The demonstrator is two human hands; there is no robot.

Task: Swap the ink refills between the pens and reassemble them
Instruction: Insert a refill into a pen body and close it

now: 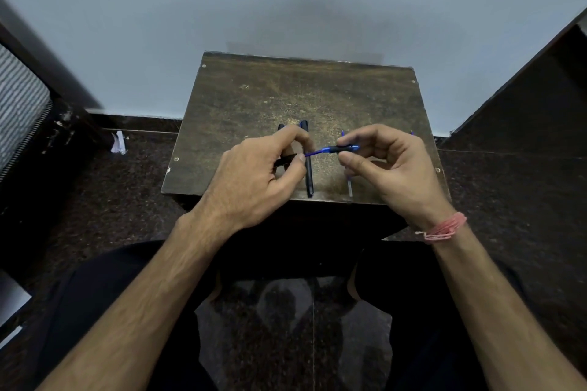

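Note:
Over the near half of a small dark wooden table (254, 95), my right hand (390, 165) pinches a black and blue pen part (341, 148) with a blue refill (313, 153) sticking out of it to the left. My left hand (257, 178) grips a black pen barrel (285, 161), and its fingertips touch the refill's free end. A whole black pen (308, 174) lies on the table between my hands, pointing at me. Another thin refill (349, 186) lies under my right hand, mostly hidden.
The table stands against a pale blue wall (286, 3). Dark speckled floor surrounds it, with a scrap of white paper (118, 143) on the left. Dark furniture rises at the right (524, 98) and a striped cushion (19, 105) at the left. My knees sit below the table's near edge.

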